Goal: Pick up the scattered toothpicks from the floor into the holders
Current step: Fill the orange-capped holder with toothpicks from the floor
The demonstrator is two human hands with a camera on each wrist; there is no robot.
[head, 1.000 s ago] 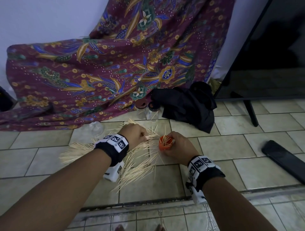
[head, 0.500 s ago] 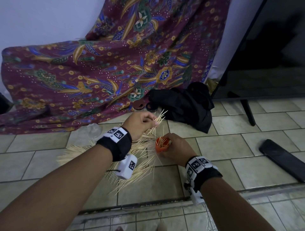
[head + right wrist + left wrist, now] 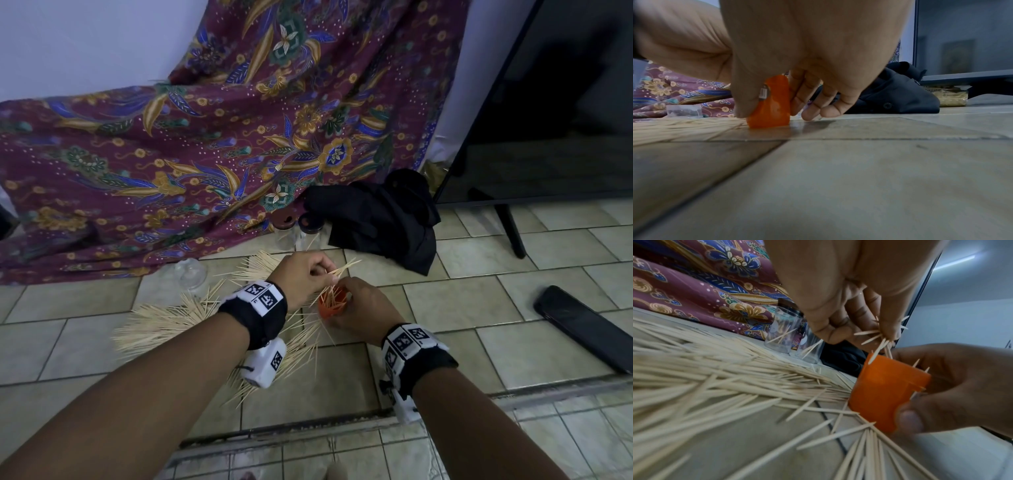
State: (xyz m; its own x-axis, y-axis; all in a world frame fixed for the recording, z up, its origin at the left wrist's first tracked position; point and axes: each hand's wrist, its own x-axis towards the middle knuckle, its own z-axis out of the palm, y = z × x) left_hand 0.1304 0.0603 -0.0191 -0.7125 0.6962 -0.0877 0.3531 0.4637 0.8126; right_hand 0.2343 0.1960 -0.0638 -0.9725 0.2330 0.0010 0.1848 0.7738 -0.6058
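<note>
Both hands' fingers (image 3: 885, 331) curled, gripping.

We note an orange holder (image 3: 885, 391), solid in colour, with a small striped label on its side in the right wrist view. The toothpicks (image 3: 164, 325) are pale straw-yellow, unpatterned. We see two clear jars (image 3: 298, 233), one with a reddish-brown lid, one with a black lid. The draped cloth (image 3: 205, 144) is maroon, printed with blue and gold leaves, green motifs, cream flowers and fine white dots. A heap of fabric (image 3: 380, 219) is plain black. The floor (image 3: 513, 325) is greenish-beige tile with dark grout lines. Both wristbands (image 3: 255, 308) are black, carrying white blocks with black square marker patterns. The wall (image 3: 85, 44) is pale bluish-white.
</note>
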